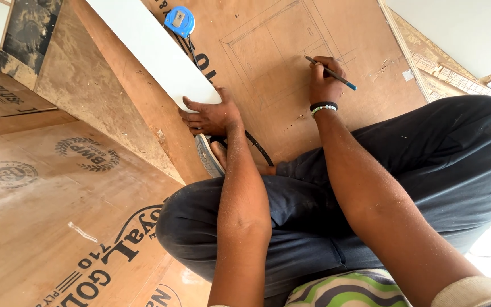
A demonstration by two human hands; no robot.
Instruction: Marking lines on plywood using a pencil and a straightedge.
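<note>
Your pencil (332,73) sits pinched in your right hand (324,85), tip down on the plywood sheet (313,122) at about one o'clock from your knee, right on the faint drawn rectangles. It's a light, stiff, thin thing, and I'd judge the lead the only fragile part; your fingers are closed on it low, near the tip, which should give the most control. Your left hand (211,116) is spread flat, fingers open and gripping nothing, pressing the end of the white board (149,48) that runs away toward eleven o'clock. That board looks rigid and smooth-faced, likely to slide if your palm lifts. At twelve o'clock beyond it lies the blue tape measure (179,21), touching the board's edge, with a dark cord trailing from it toward you. A black wristband (323,106) rides your right wrist. Your sandalled foot (210,154) is tucked just under the left hand, and your dark trousers (404,182) crowd the near edge of the sheet.
</note>
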